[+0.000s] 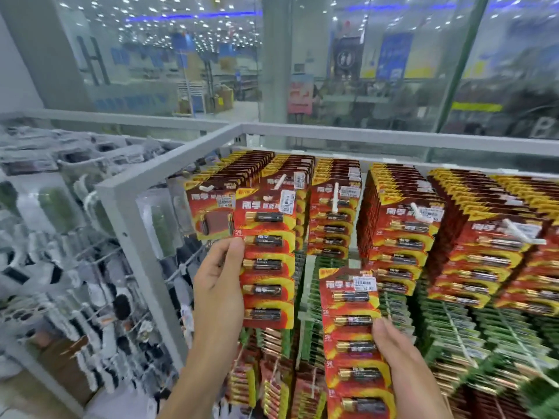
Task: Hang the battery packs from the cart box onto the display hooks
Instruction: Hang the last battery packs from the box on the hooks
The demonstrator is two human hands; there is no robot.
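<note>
My left hand [218, 276] grips the left edge of a long red battery pack [267, 258], held up in front of the second white display hook [279, 180] from the left in the top row. Whether its top hole sits on that hook I cannot tell. My right hand [402, 358] holds a second red battery pack [351, 328] lower down, thumb on its front, in front of the green packs. Rows of the same red packs hang on further hooks [422, 212] to the right. The cart box is out of view.
A grey metal frame [142, 225] edges the display on the left and top. Left of it hang blurred black and white goods [60, 267]. Green battery packs [472, 334] fill the lower hooks. Glass panels [393, 71] stand behind the rack.
</note>
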